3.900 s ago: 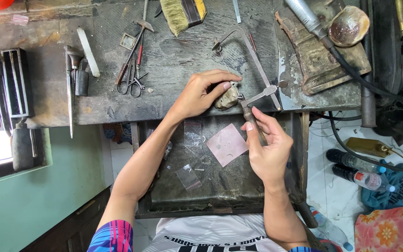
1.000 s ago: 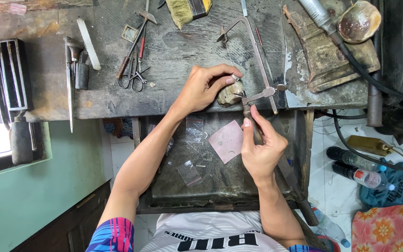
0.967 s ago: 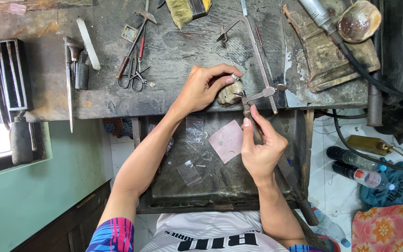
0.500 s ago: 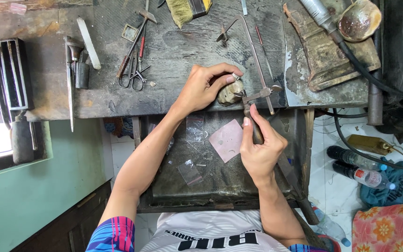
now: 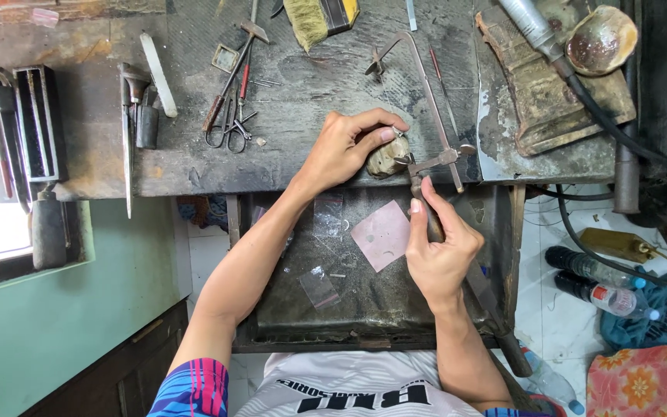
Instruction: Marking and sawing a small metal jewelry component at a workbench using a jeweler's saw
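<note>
My left hand (image 5: 345, 150) rests at the workbench's front edge and pinches a small metal piece against a worn wooden bench peg (image 5: 386, 161). My right hand (image 5: 438, 251) grips the handle of a jeweller's saw (image 5: 435, 104), whose thin metal frame reaches away over the bench top. The saw's lower clamp sits right beside the pinched piece. Below both hands lies a dark catch tray (image 5: 364, 309) with a pink paper square (image 5: 380, 234) and small clear plastic bags in it.
Scissors and pliers (image 5: 229, 127), a small hammer (image 5: 237, 66), a brush (image 5: 310, 15), files (image 5: 126, 131) and a black rack (image 5: 36, 123) lie on the bench. A torch with hose (image 5: 534, 31), a shell dish (image 5: 600, 38) and a charred block (image 5: 553, 100) lie to the right. Bottles stand on the floor.
The saw frame has shifted slightly back and forth beside the peg while my right hand keeps the handle. My left hand stays pinched at the peg.
</note>
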